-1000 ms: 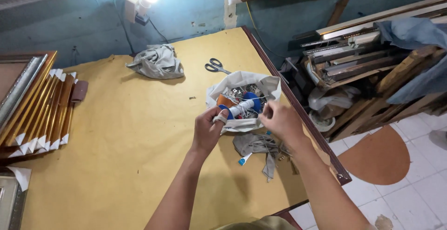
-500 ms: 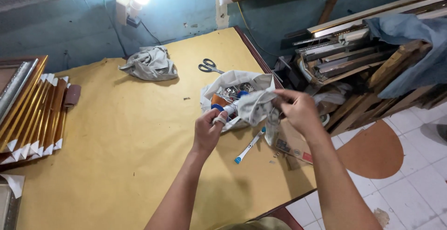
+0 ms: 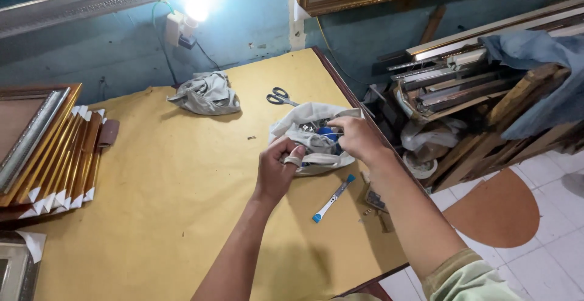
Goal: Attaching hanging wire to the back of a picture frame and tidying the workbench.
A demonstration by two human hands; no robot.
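2 hands meet at a pale cloth bag (image 3: 307, 132) that lies near the far right edge of the worktop (image 3: 170, 197), which is covered in yellow-brown paper. The bag looks soft and limp, slumping flat around its load of small things, among them something blue at the mouth; it would probably sag and spill if lifted by 1 side, so the gathered rim or the drawstring seems the surest place to take it. The left hand (image 3: 277, 170) is clenched on the near edge of the bag, fingers curled over a fold of cloth or a loop of cord; which of the 2 cannot be told. The right hand (image 3: 353, 136) reaches over the bag's mouth with fingers bent, pinching the cloth at the far rim, though exactly what lies under the fingertips is hidden.

Just beside the bag, toward the person, a slim white tool with blue ends (image 3: 333, 198) lies on the paper, apart from both hands. A pair of scissors (image 3: 281, 97) rests beyond the bag, and a crumpled grey cloth (image 3: 205, 94) sits farther left. Gilt picture frames (image 3: 58, 155) are stacked at the left edge, and frame mouldings (image 3: 462, 76) are piled to the right.
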